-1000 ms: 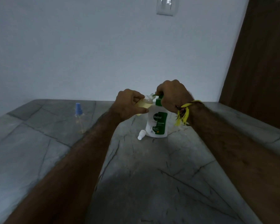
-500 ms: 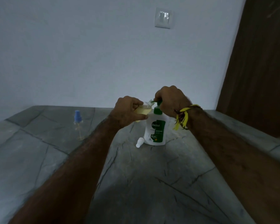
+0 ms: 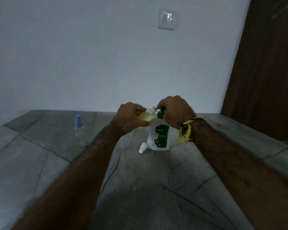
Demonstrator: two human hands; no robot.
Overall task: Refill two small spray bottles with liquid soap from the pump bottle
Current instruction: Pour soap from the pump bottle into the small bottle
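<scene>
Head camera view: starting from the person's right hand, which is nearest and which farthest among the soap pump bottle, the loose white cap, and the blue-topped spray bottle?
1. Pump bottle: directly under the right hand, which presses its pump.
2. Loose white cap: lying on the table by the bottle's lower left.
3. Blue-topped spray bottle: standing far left on the table.

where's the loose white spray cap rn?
In the head view, the small white plastic spray cap lies on the grey stone countertop, just left of the base of the white-and-green pump soap bottle, below the left hand.
</scene>
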